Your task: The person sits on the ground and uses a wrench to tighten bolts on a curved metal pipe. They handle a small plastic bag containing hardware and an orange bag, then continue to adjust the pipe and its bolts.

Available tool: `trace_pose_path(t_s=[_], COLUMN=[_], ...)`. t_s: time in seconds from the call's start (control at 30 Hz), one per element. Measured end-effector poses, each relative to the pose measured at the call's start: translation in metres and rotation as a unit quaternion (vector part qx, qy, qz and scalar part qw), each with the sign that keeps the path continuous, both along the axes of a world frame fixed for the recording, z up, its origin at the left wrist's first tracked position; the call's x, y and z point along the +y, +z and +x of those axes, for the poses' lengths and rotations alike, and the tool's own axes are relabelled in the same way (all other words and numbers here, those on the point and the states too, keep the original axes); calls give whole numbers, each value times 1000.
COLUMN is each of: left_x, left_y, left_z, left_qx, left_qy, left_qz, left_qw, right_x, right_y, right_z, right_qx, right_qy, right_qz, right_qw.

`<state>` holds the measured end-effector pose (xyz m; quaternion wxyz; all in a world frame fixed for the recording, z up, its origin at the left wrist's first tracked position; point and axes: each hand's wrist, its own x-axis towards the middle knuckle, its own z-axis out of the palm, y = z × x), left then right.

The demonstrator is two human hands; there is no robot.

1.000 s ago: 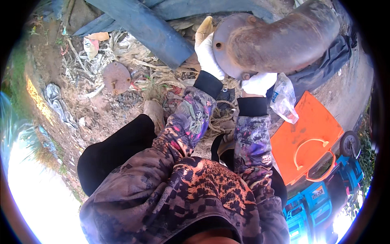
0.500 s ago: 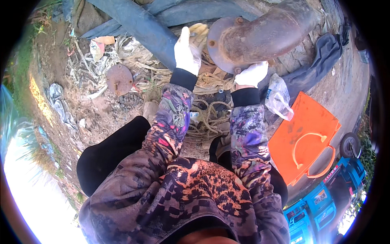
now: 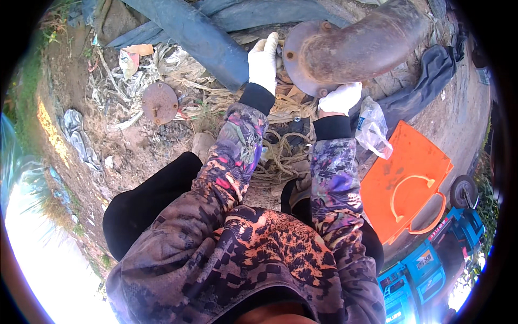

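A rusty bent steel pipe point(image 3: 372, 46) lies in front of me, its round flange point(image 3: 297, 67) facing left. Bolts show in the flange, among them an upper bolt point(image 3: 326, 26) and a left bolt point(image 3: 290, 55). My left hand point(image 3: 263, 65), in a white glove, is at the flange's left side with its fingers drawn together; whatever they hold is hidden. Below the pipe, close to the lower bolt point(image 3: 322, 92), is my gloved right hand point(image 3: 341, 99). Its fingertips are out of sight, so its grip does not show.
A rusty round plate point(image 3: 160, 103) rests on the littered ground at left. Coiled rope point(image 3: 283, 156) lies between my feet. To the right are a clear plastic bag point(image 3: 373, 129), an orange bag point(image 3: 407, 178) with handles and a blue vehicle point(image 3: 423, 264). Dark flat hose point(image 3: 194, 40) crosses the far side.
My left hand has moved right and turned, closing the gap to the flange; its fingers, curled with a small dark thing showing, are now together. My right hand stays below the pipe.
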<state>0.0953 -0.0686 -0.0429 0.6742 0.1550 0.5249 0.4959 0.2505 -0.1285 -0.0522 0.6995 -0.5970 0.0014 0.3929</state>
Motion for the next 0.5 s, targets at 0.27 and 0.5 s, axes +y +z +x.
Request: trace_pose_path(t_s=[0.27,0.5], left_x=[8,5], left_y=[-12,12], left_z=[6,-7], left_qx=[-6,-11], left_qy=[-11,-93], left_qz=[12,-69], left_qw=[1000,993], right_x=[3,5], right_y=[-1,10], right_z=[-4,-9], right_qx=[1,33], right_qy=[-34,-42], right_qz=[27,16], right_qw=[999,998])
